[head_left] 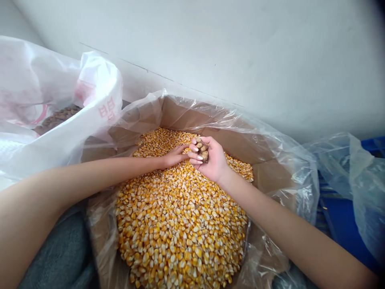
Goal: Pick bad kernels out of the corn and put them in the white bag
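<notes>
Several peanuts in their shells [203, 152] lie in the cupped palm of my right hand [215, 158], its fingers curled round them and the palm turned up. Close beside it on the left is my left hand [176, 156], palm down with the fingers stretched out. Its fingertips are near the right hand's fingers; I cannot tell if they touch. Beneath both hands spreads a heap of dried corn kernels [183, 224], yellow and white.
The corn sits in a cardboard box [270, 176] lined with a clear plastic bag [303, 168]. To the left stands a white woven sack [99, 108] with brown peanuts [58, 116] inside. Blue crates [343, 220] under clear plastic are at the right. A white wall [225, 48] rises behind.
</notes>
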A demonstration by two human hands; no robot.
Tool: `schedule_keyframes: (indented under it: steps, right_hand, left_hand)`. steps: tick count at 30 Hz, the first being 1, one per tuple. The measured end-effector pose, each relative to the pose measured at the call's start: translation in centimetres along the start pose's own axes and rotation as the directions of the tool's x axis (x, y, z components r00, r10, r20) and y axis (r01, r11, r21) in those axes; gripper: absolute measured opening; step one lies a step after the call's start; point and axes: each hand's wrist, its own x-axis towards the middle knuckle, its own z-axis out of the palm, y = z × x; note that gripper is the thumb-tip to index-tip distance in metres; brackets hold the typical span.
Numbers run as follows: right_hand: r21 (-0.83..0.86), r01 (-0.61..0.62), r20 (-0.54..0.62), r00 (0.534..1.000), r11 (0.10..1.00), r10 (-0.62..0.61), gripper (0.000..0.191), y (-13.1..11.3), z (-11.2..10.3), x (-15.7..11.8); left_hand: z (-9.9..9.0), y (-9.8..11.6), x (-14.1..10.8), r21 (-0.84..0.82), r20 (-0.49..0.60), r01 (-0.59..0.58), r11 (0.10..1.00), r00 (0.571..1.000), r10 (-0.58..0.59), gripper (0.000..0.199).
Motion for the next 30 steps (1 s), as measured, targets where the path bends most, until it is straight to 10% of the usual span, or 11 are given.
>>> schedule_keyframes:
  steps: [12,30]
  right_hand:
    - [-0.019,-0.022,-0.016,1.000,1.000,0.021,0.009,0.7,-0.3,0.3]
    - [0.019,-0.030,0.012,0.999,0.999,0.030,0.008,0.6,0.1,0.2]
  left_hand:
    - [2.3,2.2,-1.4,-0.345,0.019,-0.024,0.938,0.999,0.033,0.041]
    - [4.7,2.6,-2.2,-0.106,-0.052,-0.005,0.994,0.999,0.000,0.032]
